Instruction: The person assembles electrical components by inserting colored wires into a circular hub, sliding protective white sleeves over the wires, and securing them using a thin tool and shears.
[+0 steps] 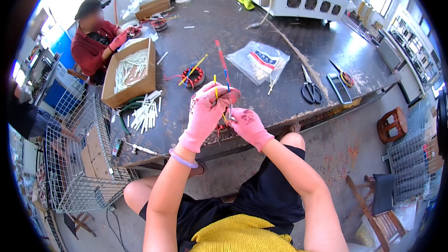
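Both my hands wear pink gloves and are close together over the table's near edge. My left hand (pixel 207 112) is closed around thin sleeved wires: a yellow wire (pixel 215 83) and a blue-and-red wire (pixel 226 75) stick up out of its fingers. At the lower part of these wires, my right hand (pixel 249 125) pinches with its fingertips. Beneath the hands a part with red wire shows only in pieces; the gloves hide most of it. Just beyond my left hand lies a ring-shaped wound coil (pixel 193 77) with red windings and a yellow sleeve across it.
White tubes (pixel 145 115) lie left of my hands, beside a cardboard box (pixel 151 72) of white sticks. A plastic bag (pixel 258 63), black scissors (pixel 311 91), a phone (pixel 339 88) and pliers (pixel 344 75) lie to the right. A co-worker (pixel 93 42) sits at the far left. A wire cage (pixel 79 158) stands left.
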Motion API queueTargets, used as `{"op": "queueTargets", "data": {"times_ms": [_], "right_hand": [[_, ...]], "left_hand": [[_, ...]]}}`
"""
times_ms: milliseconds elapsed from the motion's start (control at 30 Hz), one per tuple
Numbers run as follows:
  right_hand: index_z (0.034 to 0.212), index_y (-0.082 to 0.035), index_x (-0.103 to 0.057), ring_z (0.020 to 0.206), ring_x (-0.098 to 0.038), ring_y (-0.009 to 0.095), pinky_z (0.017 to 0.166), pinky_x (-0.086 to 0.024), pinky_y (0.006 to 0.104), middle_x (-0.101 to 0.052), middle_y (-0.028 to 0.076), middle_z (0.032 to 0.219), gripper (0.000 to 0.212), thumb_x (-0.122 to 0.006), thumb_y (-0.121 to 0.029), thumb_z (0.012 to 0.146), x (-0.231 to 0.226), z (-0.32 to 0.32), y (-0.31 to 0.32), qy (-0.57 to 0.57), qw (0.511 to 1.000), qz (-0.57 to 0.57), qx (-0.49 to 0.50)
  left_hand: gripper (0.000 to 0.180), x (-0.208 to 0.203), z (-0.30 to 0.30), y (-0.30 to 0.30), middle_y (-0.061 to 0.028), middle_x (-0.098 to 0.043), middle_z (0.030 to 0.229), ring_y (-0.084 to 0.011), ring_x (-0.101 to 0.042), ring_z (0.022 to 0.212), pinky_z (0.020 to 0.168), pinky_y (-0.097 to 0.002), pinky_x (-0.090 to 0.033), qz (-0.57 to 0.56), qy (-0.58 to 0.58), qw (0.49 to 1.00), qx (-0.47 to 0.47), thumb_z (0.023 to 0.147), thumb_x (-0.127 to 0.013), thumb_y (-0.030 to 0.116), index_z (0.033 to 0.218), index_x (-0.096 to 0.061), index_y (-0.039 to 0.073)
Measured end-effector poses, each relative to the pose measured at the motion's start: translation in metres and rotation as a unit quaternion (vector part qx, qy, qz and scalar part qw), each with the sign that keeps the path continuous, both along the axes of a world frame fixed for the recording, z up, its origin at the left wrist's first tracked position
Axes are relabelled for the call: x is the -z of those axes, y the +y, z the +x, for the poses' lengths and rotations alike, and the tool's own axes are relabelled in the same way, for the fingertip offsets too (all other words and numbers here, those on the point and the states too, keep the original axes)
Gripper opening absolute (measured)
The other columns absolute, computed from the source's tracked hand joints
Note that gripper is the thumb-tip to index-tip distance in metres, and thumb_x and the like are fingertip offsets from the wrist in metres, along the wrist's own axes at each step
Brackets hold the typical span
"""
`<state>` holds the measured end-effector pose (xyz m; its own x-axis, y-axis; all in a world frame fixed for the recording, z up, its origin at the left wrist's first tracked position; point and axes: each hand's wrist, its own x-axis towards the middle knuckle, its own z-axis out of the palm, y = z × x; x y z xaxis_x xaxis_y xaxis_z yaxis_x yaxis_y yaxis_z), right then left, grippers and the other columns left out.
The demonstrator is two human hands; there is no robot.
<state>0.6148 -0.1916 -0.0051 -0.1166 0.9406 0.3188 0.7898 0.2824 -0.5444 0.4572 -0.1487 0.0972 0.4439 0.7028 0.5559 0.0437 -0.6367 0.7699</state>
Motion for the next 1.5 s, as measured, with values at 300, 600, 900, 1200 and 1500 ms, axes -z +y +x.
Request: {"op": "queueTargets", "data": {"times_ms": [300, 600, 900, 1200, 1500], "right_hand": [[0.108, 0.001, -0.066, 0.078, -0.063, 0.009, 0.070, -0.051, 0.0245, -0.067, 0.003, 0.091, 0.019, -0.064, -0.011, 0.094, -0.124, 0.023, -0.057, 0.510, 0.846, -0.155, -0.024], [0.103, -0.001, -0.069, 0.072, -0.054, 0.004, 0.064, -0.044, 0.0210, -0.061, -0.003, 0.082, 0.017, -0.065, -0.016, 0.097, -0.203, -0.022, -0.044, 0.382, 0.922, 0.018, -0.061], [0.095, 0.000, -0.066, 0.079, -0.061, 0.033, 0.070, -0.047, 0.0393, -0.062, 0.015, 0.086, 0.016, -0.068, -0.014, 0.089, -0.217, -0.035, -0.041, 0.168, 0.981, 0.076, -0.057], [0.089, -0.001, -0.061, 0.082, -0.062, 0.036, 0.070, -0.049, 0.0418, -0.061, 0.017, 0.087, 0.019, -0.067, -0.018, 0.089, -0.207, -0.035, -0.039, 0.087, 0.981, 0.143, -0.097], [0.094, -0.002, -0.067, 0.081, -0.066, 0.032, 0.071, -0.051, 0.0385, -0.066, 0.014, 0.088, 0.012, -0.066, -0.013, 0.089, -0.187, -0.032, -0.040, 0.018, 0.996, 0.081, -0.029]], "left_hand": [[0.024, -0.016, -0.039, -0.025, -0.0026, -0.071, 0.088, -0.0045, -0.059, 0.069, 0.064, -0.0214, -0.050, -0.243, 0.015, 0.970, -0.011, 0.100, -0.055, 0.016, 0.113, -0.067, 0.000], [0.018, 0.001, -0.036, -0.039, -0.0076, -0.071, 0.088, -0.0121, -0.066, 0.069, 0.063, -0.0266, -0.055, -0.037, 0.031, 0.999, -0.023, 0.093, -0.059, 0.003, 0.108, -0.068, 0.001], [0.017, 0.003, -0.039, -0.042, -0.0099, -0.069, 0.091, -0.0167, -0.066, 0.068, 0.060, -0.0298, -0.053, -0.027, 0.017, 0.999, -0.020, 0.091, -0.064, 0.003, 0.107, -0.069, 0.005], [0.019, 0.002, -0.041, -0.039, -0.0092, -0.070, 0.094, -0.0180, -0.069, 0.077, 0.067, -0.0291, -0.055, 0.002, 0.049, 0.998, -0.041, 0.089, -0.066, 0.001, 0.107, -0.068, 0.003], [0.028, -0.007, -0.039, -0.041, -0.0044, -0.069, 0.096, -0.0109, -0.068, 0.077, 0.066, -0.0251, -0.053, -0.210, -0.083, 0.972, 0.065, 0.084, -0.076, 0.005, 0.110, -0.066, 0.002]]}}
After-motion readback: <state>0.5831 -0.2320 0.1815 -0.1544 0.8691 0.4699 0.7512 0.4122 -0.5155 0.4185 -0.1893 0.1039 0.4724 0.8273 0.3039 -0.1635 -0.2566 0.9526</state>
